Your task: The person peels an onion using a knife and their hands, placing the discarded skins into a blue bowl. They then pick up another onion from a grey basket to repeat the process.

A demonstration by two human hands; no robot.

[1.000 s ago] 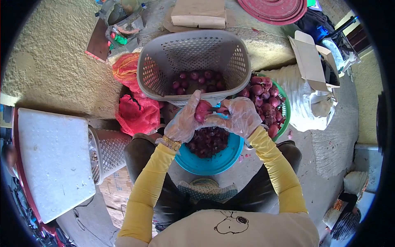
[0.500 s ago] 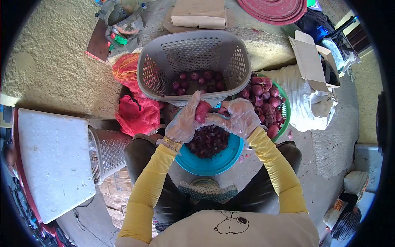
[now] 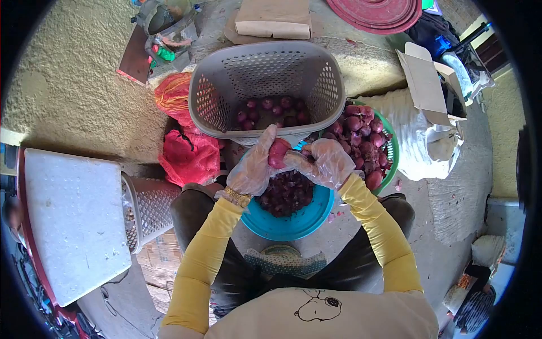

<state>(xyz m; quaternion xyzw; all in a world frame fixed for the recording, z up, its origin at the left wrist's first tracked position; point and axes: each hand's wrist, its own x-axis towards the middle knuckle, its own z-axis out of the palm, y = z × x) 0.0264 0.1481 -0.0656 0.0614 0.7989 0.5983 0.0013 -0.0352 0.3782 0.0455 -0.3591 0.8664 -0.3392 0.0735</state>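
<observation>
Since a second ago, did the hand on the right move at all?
Yes, a little. The right hand slid left and slightly down, toward the red onion in the left hand, judged against the grey basket, which stayed put.

Thin, clear, crinkled plastic gloves cover the left hand (image 3: 253,166) and right hand (image 3: 327,163) around a glossy-skinned red onion (image 3: 278,153), above a smooth turquoise plastic bowl (image 3: 293,223) and matt grey perforated plastic basket (image 3: 203,96).

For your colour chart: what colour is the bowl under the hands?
Turquoise blue bowl, head view.
</observation>
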